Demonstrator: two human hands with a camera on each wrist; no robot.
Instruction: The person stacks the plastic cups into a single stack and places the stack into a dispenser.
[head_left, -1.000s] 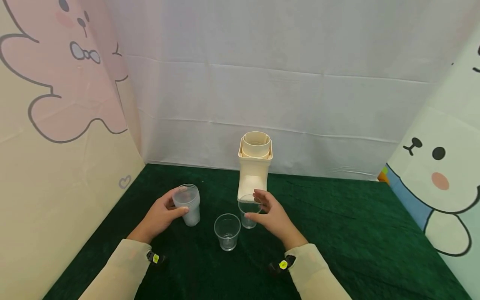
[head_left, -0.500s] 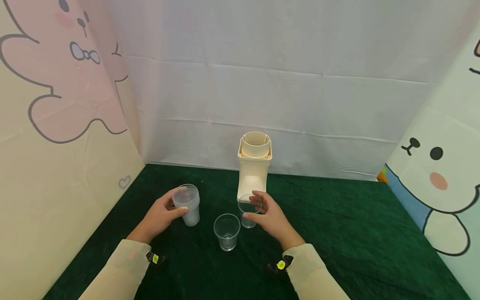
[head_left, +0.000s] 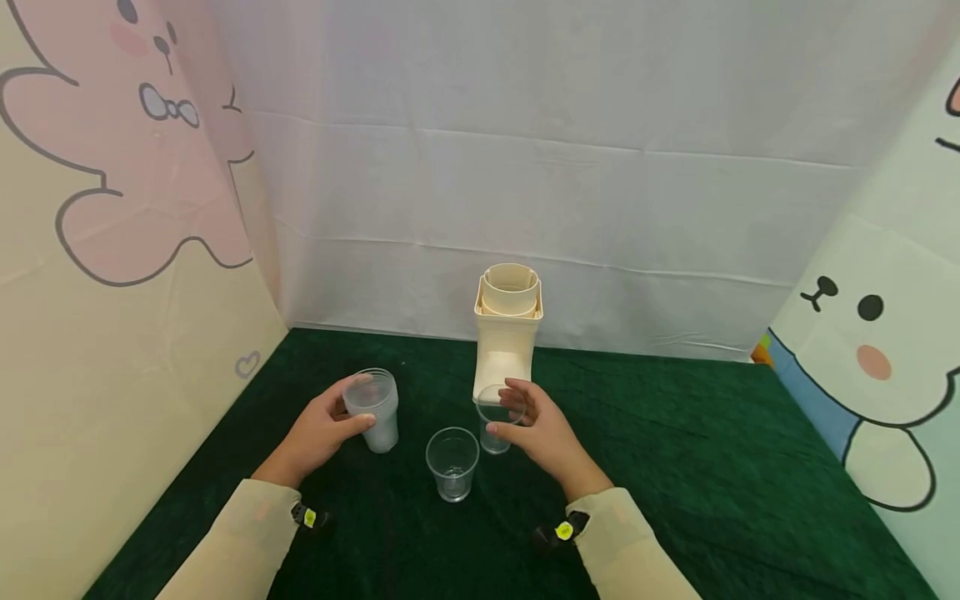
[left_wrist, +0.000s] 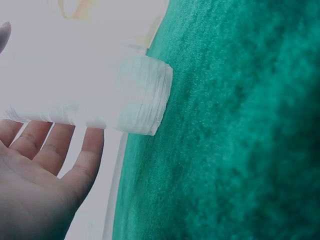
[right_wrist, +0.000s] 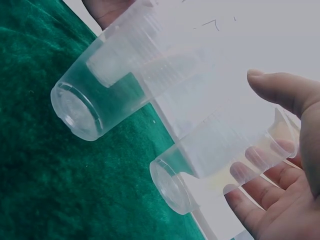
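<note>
My left hand [head_left: 318,433] grips a nested stack of clear plastic cups [head_left: 384,425], thumb on the near side and fingers round the back. In the left wrist view the fingers [left_wrist: 92,150] lie along the stack's side, and its ridged base [left_wrist: 145,95] is close over the green cloth. My right hand [head_left: 546,433] holds a single clear plastic cup [head_left: 493,437] between thumb and curled fingers, with the fingers showing through its wall in the right wrist view. Between the hands a second single cup [head_left: 452,475] stands upright on the cloth.
A cream plastic pipe fitting [head_left: 504,358] with a round open top stands behind the right-hand cup, near the white back curtain [head_left: 570,200]. Green cloth [head_left: 675,467] covers the table. Printed cartoon curtains [head_left: 135,317] rise at both sides.
The cup in my right hand has risen very slightly. My left hand keeps its grip on the stack, and the middle cup stays in place.
</note>
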